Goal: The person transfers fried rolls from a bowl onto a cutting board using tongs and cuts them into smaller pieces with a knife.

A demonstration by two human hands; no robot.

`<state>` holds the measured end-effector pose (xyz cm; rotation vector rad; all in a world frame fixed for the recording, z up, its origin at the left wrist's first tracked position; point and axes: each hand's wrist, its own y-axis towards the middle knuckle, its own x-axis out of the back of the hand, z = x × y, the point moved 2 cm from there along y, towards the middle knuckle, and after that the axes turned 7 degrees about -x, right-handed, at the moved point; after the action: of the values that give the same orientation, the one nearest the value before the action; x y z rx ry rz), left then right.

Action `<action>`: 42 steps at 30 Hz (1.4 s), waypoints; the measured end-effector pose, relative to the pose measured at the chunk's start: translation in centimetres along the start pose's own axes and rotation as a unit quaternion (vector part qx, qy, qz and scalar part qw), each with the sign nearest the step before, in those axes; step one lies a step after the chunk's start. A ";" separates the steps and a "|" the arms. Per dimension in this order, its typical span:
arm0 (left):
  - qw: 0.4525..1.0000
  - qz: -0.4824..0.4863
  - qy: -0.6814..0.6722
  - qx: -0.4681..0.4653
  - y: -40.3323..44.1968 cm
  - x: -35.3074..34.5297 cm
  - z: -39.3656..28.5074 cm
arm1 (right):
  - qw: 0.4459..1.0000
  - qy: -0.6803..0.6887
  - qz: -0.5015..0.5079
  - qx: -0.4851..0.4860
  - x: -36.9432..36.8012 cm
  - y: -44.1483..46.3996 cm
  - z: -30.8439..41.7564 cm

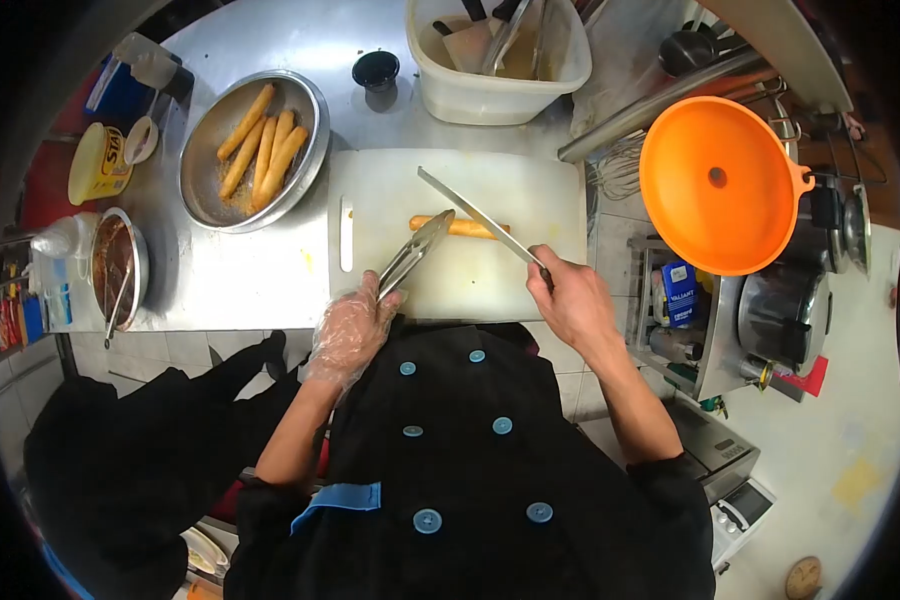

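Note:
My left hand (352, 330), in a clear plastic glove, is closed around metal tongs (406, 262). The tongs' tips rest at the left part of a golden-brown fried roll (460, 227) lying across the white cutting board (510, 280). Bare and closed, my right hand (573, 305) grips the handle of a long knife (475, 213). The blade slants up and left, passing over the roll; whether its edge touches the roll I cannot tell. Several similar rolls (262, 150) lie in a metal bowl (315, 165) to the left of the board.
A white tub (495, 105) with utensils stands behind the board, beside a small black cup (375, 70). Far left are a sauce bowl (138, 255) and a yellow tub (98, 165). An orange lid-like piece (720, 205) hangs at right. A person's dark sleeve (120, 430) is at lower left.

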<state>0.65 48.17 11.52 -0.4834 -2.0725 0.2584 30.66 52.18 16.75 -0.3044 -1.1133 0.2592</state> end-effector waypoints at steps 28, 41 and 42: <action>0.996 0.004 -0.021 0.084 0.5 -2.2 0.2 | 0.991 0.043 0.125 0.002 -0.2 2.7 -2.5; 0.996 -0.049 0.006 0.072 0.4 -2.7 0.1 | 0.990 0.053 0.126 -0.024 -3.2 4.2 -0.4; 0.996 -0.052 0.009 0.076 0.5 -2.8 0.2 | 0.988 0.049 0.136 -0.049 -3.3 4.3 0.0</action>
<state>1.90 47.39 9.11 -0.2850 -2.0350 0.3458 29.08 54.98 12.38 -0.5524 -0.9889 0.4274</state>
